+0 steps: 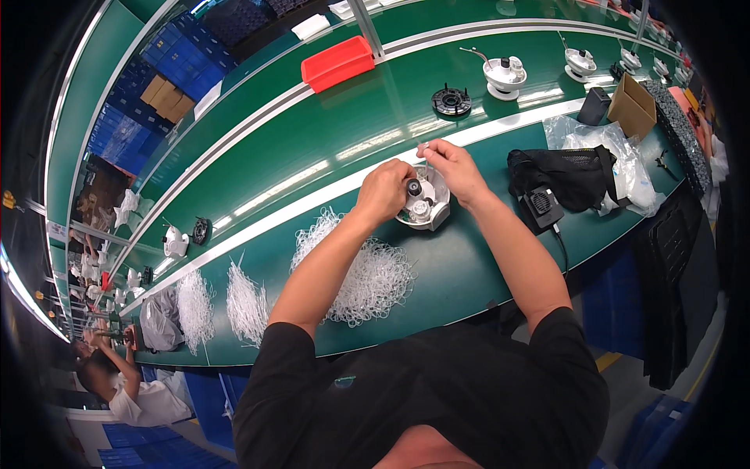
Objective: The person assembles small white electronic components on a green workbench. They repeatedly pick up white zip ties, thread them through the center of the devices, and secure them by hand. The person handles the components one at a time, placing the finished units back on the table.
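In front of me on the green bench sits a round white housing (433,216) with a black cylindrical part (414,187) and white fittings inside. My left hand (384,191) curls over its left rim, fingers bent beside the black part; what they hold, if anything, is hidden. Above the far rim, my right hand (453,170) pinches the end of a thin white lead (423,150) between thumb and forefinger. Beside my left forearm lies a tangled pile of thin white loops (371,280).
More white strands lie in heaps (247,303) to the left, near a grey bag (161,320). Beyond runs a green conveyor with a black ring part (451,101), white housings (505,76) and a red bin (338,64). A black fan-like device (541,207) sits right. A co-worker (137,391) works far left.
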`<state>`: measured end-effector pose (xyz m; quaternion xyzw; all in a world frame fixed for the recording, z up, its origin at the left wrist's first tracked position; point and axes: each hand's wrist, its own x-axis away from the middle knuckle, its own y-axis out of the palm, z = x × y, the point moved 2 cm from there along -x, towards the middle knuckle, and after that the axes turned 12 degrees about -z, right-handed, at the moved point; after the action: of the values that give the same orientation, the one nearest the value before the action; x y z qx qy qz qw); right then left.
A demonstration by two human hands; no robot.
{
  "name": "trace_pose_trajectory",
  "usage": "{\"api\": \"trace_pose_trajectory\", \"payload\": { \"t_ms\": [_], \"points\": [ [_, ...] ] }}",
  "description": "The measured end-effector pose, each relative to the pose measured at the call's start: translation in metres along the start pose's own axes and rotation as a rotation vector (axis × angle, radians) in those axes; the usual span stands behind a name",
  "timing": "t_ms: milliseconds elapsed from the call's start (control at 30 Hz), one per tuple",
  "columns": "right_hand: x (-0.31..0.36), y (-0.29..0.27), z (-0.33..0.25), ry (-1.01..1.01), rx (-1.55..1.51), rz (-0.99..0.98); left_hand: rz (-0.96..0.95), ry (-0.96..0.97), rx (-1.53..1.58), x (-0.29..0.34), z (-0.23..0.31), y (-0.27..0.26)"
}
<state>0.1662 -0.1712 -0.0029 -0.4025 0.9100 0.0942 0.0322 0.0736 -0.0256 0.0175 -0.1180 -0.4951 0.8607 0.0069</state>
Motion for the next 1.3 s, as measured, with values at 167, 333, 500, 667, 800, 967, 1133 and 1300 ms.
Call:
{"api": "trace_pose_trajectory", "payload": {
  "t_ms": [167, 333, 500, 667, 800, 967, 1133, 1300],
  "points": [
    [0.002, -0.015, 0.008, 0.081, -0.050, -0.059, -0.017, 0.020, -0.103, 0.003, 0.001, -0.005],
    [0.013, -0.009, -0.005, -0.027, 0.551, -0.232, 0.017, 0.033, -0.109, 0.008, -0.003, -0.003],
    [0.016, 0.007, -0.017, -0.182, 0.940, -0.233, 0.055, -0.018, -0.078, 0.010, 0.000, -0.003],
    [0.013, 0.009, -0.024, -0.205, 1.166, -0.223, 0.129, -0.082, -0.145, 0.012, -0.001, -0.002],
    [0.013, 0.012, -0.032, -0.057, 1.212, -0.232, 0.109, -0.139, -0.103, 0.013, -0.005, -0.008],
    [0.016, 0.001, -0.025, -0.090, 0.841, -0.113, 0.169, -0.209, -0.001, 0.025, -0.023, -0.011],
    [0.013, -0.031, 0.021, -0.051, 0.264, 0.240, -0.327, -0.477, 0.747, 0.037, -0.042, -0.006],
    [0.012, -0.036, 0.060, -0.097, 0.463, 0.279, -0.026, -0.565, 0.960, 0.024, -0.067, -0.009]
  ]
}}
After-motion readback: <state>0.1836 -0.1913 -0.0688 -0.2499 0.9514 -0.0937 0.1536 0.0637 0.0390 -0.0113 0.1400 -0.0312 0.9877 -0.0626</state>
